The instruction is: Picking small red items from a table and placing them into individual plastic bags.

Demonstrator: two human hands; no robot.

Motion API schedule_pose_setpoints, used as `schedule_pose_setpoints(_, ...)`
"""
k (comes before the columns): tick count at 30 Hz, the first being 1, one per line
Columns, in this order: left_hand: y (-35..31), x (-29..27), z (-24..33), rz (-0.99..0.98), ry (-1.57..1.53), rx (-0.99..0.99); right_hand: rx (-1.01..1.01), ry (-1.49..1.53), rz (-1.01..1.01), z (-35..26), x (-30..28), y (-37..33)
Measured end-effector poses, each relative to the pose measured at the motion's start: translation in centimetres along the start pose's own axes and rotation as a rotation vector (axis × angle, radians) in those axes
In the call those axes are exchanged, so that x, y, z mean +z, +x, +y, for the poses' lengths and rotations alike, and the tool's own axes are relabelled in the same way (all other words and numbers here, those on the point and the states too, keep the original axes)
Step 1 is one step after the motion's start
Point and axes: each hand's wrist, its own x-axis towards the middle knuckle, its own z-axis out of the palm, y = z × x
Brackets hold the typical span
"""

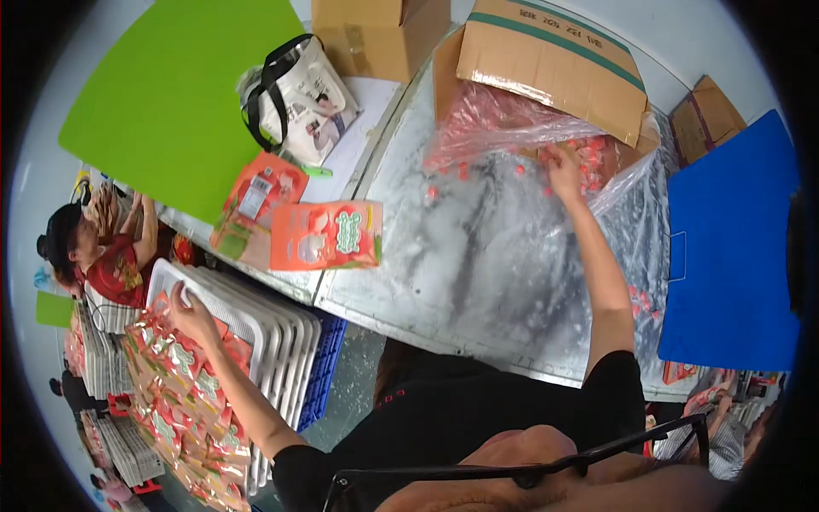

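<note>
My right hand (563, 173) reaches into the open cardboard box (546, 77) on the metal table. Its fingers are curled among small red wrapped pieces (595, 162), and what they grip is hidden. Clear pink plastic lining (490, 119) spills out of the box beside it. My left hand (194, 317) is over the stack of white plastic trays (281, 333), its fingers apart at the upper edge of a heap of red and orange pouches (183, 401). Two flat pouches, one of them the orange pouch (327, 236), lie on the table's left part.
A white tote bag (303, 102) with black handles stands at the back left, near another cardboard box (375, 38). A green panel (171, 102) rises at left, a blue panel (734, 247) at right. Loose red pieces (432, 192) lie on the metal table (478, 282). A co-worker (115, 256) is at far left.
</note>
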Motion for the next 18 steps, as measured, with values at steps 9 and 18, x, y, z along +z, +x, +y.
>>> schedule_pose_setpoints(9, -6.0, -0.4, 35.6, -0.662, -1.697, 0.313, 0.0, -0.653, 0.025, 3.4, 5.1, 21.6)
schedule_pose_setpoints(18, -9.0, 1.2, 48.7, -0.492, -2.11, -0.283, 0.079, -0.616, -0.041, 5.9, 13.2, 22.2)
